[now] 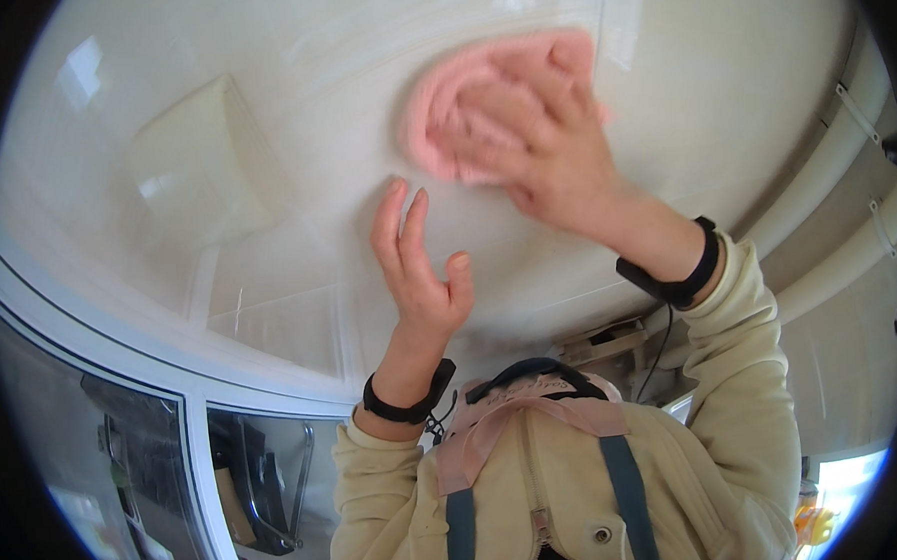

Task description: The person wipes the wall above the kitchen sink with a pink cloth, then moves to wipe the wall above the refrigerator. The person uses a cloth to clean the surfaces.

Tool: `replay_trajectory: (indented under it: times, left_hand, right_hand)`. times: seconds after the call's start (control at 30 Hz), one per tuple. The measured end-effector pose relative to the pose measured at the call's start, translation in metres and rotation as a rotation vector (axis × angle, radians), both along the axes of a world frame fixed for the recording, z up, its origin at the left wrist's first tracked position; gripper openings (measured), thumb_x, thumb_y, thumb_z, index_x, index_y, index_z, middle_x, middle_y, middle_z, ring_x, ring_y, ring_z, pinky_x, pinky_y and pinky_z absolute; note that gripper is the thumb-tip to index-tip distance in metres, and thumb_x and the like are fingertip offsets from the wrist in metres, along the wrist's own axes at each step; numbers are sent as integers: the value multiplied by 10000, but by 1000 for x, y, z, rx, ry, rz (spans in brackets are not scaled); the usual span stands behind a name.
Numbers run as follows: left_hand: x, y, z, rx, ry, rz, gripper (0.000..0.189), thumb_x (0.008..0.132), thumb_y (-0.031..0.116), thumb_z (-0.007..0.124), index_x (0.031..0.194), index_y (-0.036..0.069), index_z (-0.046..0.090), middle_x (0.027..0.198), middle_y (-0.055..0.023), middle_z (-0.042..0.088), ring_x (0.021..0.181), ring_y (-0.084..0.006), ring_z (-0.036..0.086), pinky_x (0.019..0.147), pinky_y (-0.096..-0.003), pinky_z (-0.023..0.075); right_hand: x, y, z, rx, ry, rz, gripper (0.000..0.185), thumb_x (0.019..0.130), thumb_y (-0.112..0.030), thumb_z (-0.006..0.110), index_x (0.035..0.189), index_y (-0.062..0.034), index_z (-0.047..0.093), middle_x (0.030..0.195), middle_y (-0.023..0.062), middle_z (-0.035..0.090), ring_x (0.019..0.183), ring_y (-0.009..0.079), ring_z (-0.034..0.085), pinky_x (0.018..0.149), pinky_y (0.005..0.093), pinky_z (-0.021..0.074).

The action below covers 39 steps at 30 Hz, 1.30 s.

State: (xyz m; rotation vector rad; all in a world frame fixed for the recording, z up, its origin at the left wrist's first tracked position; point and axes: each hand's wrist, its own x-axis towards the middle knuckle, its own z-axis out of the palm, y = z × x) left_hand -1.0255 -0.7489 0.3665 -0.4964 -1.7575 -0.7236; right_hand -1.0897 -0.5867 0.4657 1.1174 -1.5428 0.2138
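Observation:
A folded pink cloth [442,123] lies flat against a glossy, pale tiled wall [335,82]. On top of it, my right hand [555,140] presses with fingers spread; hand and cloth are slightly blurred. My left hand [421,259] is raised below and to the left of the cloth, fingers apart, holding nothing. Whether its fingertips touch the wall I cannot tell. Both wrists wear black bands.
At left a pale square cover or box [196,163] stands out from the wall. White pipes [827,181] with metal brackets run along the right. A white-framed window [201,456] is at lower left, with a metal-framed chair behind it.

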Motion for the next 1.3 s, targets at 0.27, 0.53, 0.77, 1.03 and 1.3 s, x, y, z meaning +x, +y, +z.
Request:
replay_trajectory:
  times: [0.27,0.53,0.77,1.03,1.3]
  left_hand:
    - [3,-23,-7,33,32,20,551,944,346,474,1285,-83,424,1356,-255,377,1228,-378,393,1010,-458,343]
    - [9,-40,-21,113,25,46,526,920,320,504,1262,-67,402,1308,-252,387,1177,-369,411,973,-443,364]
    - [10,-44,-29,182,59,59,536,921,297,489,1279,-82,361,1311,-251,369,1185,-365,392,995,-444,339]
    - [11,-46,-34,240,64,104,551,939,330,468,1285,-81,342,1301,-238,356,1201,-348,361,1025,-441,292]
    - [4,-21,-35,146,-5,81,530,938,319,466,1275,-80,374,1298,-242,375,1189,-358,384,1000,-452,330]
  right_hand:
    - [-4,-36,11,-97,63,-36,548,588,-89,672,1108,-262,667,1236,15,524,1111,309,475,957,521,334]
    - [8,-58,0,14,51,-15,523,597,-164,647,1114,-248,649,1204,-18,541,1118,291,484,970,520,303]
    - [10,-79,-14,6,-47,-53,524,611,-163,640,1130,-239,640,1218,-23,545,1132,284,490,1015,528,284]
    - [15,-61,-55,174,-56,-1,516,647,-151,639,1151,-262,641,1254,-18,540,1175,282,475,1040,497,305]
    - [-7,-11,-33,-41,-6,-94,576,615,-98,656,1164,-272,636,1267,-4,517,1160,291,462,948,481,367]
